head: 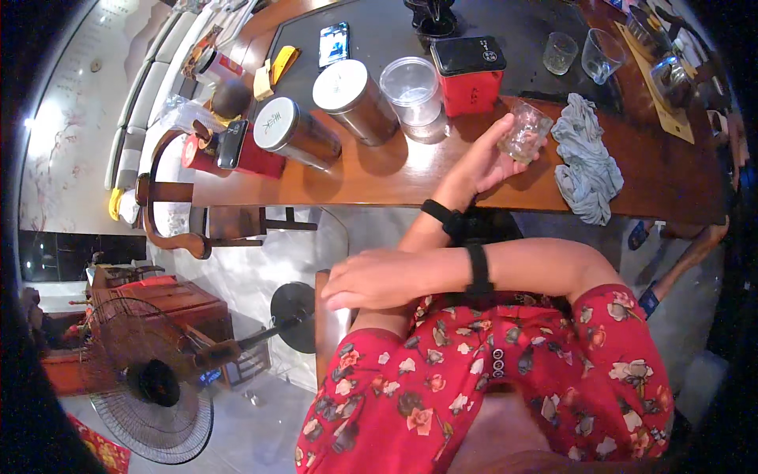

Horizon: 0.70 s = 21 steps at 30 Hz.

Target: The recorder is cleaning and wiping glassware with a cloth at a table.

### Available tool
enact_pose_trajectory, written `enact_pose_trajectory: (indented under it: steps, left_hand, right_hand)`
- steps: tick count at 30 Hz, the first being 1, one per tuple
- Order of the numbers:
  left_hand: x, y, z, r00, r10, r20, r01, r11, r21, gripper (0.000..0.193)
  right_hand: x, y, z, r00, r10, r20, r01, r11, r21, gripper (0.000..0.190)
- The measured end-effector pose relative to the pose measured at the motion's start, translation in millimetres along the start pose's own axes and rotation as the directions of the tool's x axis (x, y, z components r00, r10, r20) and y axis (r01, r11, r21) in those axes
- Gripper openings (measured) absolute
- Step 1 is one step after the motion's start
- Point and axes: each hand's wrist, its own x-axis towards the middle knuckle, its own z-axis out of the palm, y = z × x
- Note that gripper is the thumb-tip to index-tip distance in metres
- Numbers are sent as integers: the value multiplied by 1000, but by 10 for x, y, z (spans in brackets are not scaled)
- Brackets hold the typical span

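My left hand holds a clear textured drinking glass, tilted, above the wooden table's front edge, with the thumb on its left side. My right arm crosses over the left one. Draped over the left arm near its elbow, my right hand has loosely bent fingers and nothing visible in it. A crumpled light-blue cloth lies right of the glass. Left of it stand a red tin with a black lid, a clear plastic jar and two brown canisters with white lids.
Two more glasses stand on the dark tabletop inset. A smartphone lies at the back, and a black device on a red box. A wooden chair and a standing fan are at left. Another person's leg shows at right.
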Motion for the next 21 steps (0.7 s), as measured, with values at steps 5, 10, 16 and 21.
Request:
enact_pose_trajectory:
  steps: [5, 10, 16, 21]
  left_hand:
    - [10, -9, 5, 1000, 2, 15, -3, 1000, 7, 60]
    - [-16, 7, -24, 1000, 12, -3, -12, 1000, 11, 59]
    - [53, -47, 5, 1000, -17, 11, 16, 1000, 6, 59]
    - [23, -29, 18, 1000, -9, -21, 9, 1000, 24, 58]
  right_hand:
    - [256, -93, -19, 832, 393, 392, -341, 919, -197, 62]
    - [99, -94, 45, 831, 345, 436, -247, 932, -266, 71]
    - [-131, -130, 71, 947, 258, 193, -174, 913, -368, 65]
    - [-206, -113, 150, 979, 167, 113, -117, 927, -356, 62]
